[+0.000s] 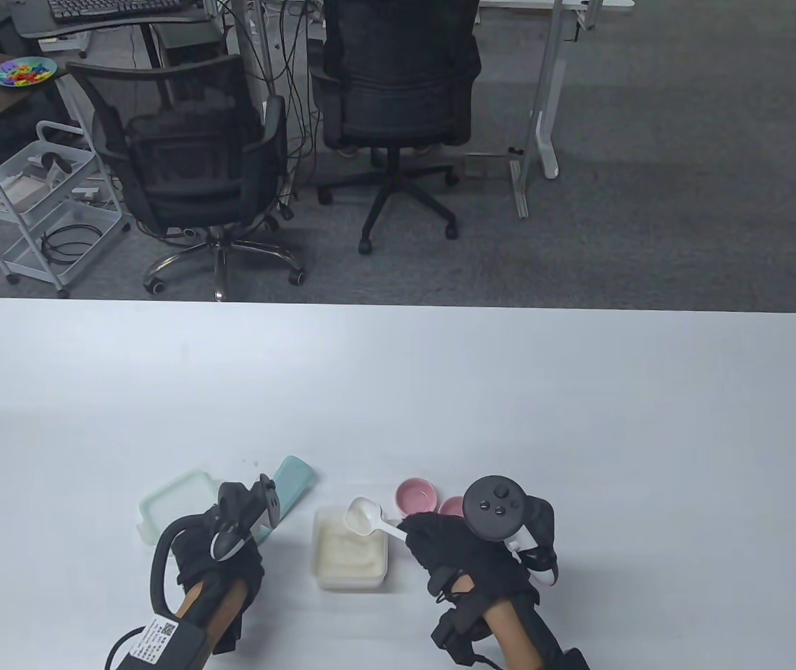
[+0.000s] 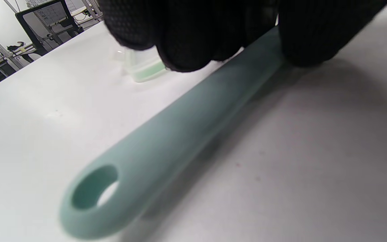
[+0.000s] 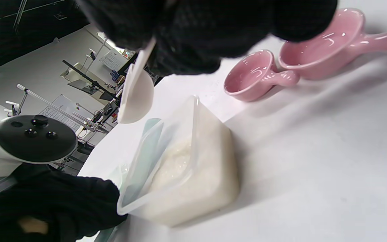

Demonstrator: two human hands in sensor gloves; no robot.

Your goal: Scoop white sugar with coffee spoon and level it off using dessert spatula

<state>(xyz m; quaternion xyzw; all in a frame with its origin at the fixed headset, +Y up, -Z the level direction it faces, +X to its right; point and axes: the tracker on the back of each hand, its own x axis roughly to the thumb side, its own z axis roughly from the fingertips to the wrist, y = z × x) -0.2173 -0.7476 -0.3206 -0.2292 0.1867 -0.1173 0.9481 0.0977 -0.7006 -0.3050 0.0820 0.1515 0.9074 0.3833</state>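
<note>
Sugar point(image 1: 350, 551) fills the tub; hands pinch white spoon point(image 1: 364, 517), teal spatula point(image 2: 166, 134).

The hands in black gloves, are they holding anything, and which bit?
The right hand holds the small white plastic spoon by its handle. The left hand grips the long mint-green spatula along its handle, partway up from the holed end.

L hand point(image 1: 220, 541) fingers curled, gripping | R hand point(image 1: 453, 551) pinching, raised

White table point(image 1: 579, 391): sugar tub point(image 1: 350, 556), green lid point(image 1: 173, 504), spatula point(image 1: 291, 485), pink cups point(image 1: 417, 494).
</note>
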